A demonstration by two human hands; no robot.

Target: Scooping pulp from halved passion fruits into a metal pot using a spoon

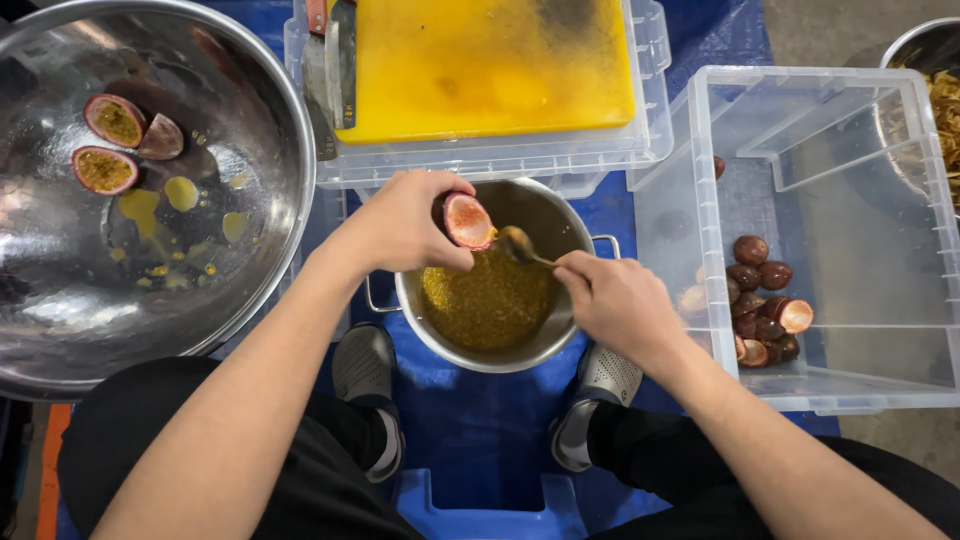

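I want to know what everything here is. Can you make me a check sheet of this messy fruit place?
Surface: blue sheet on the floor under the containers.
Job's things: left hand holds a passion fruit half over the steel pot of yellow pulp; right hand holds a spoon beside it.
Clutter: big steel bowl with three fruit halves and juice; clear bin with emptied shells; yellow cutting board with a knife beside it.
Grippers: both hands are closed on their things.
Cables: nothing seen.
Surroundings: blue stool below; another bowl at the upper right, holding pale strips.
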